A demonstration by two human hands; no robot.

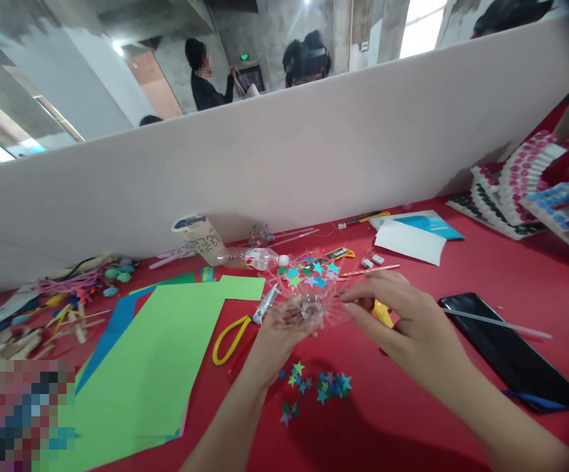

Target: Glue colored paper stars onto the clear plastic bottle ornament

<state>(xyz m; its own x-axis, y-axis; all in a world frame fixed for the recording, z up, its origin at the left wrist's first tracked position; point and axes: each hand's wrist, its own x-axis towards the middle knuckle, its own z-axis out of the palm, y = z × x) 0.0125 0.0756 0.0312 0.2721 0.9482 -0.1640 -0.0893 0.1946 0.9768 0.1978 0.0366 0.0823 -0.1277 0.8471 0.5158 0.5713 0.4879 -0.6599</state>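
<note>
My left hand [273, 337] grips from below a clear plastic flower-shaped piece [309, 288], cut from a bottle bottom, with small coloured star stickers on its petals. My right hand [402, 321] reaches in from the right, its fingers pinched at the piece's right petals; what they pinch is too small to make out. Loose star stickers [320, 385] lie on the red table [412, 419] just below both hands. Yellow-handled scissors [238, 331] lie left of my left hand.
Green and blue paper sheets [161, 360] cover the left. A black phone [505, 347] with a thin stick across it lies at the right. A cup [200, 239], a lying bottle [259, 259], white paper [410, 242] and craft bits [68, 295] sit by the white partition [284, 151].
</note>
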